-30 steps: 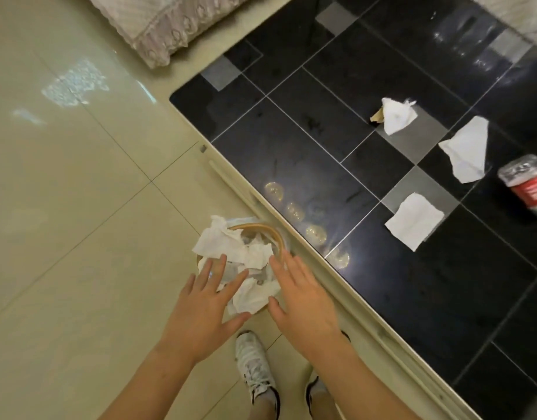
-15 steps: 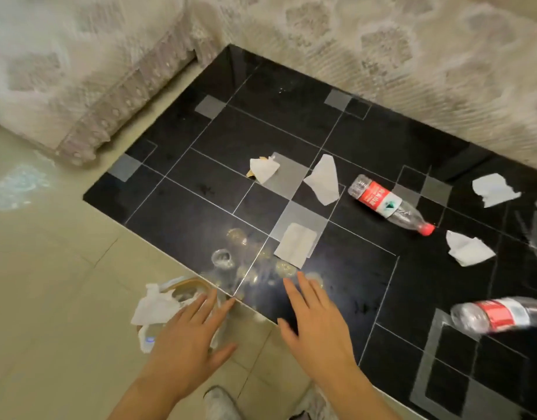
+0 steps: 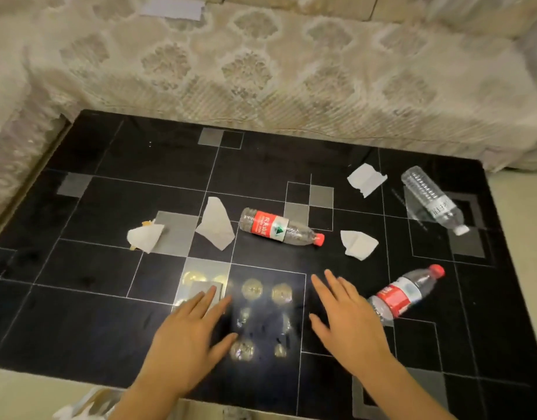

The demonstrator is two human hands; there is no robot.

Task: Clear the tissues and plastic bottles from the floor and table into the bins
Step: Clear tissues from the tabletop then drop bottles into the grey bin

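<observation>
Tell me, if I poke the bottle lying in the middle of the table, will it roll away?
Probably. The red-label bottle lies on its side on the glossy black table, so a sideways nudge would likely send it rolling. It looks empty, so it should feel light and may skid or spin. Its thin clear plastic might crinkle if squeezed.

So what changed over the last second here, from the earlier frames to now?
Both hands left the tissue-filled wicker bin and came up over the glossy black table: left hand and right hand now hover open, holding nothing. The view swung from bin to tabletop. The white tissues and clear plastic bottles lie untouched.
</observation>
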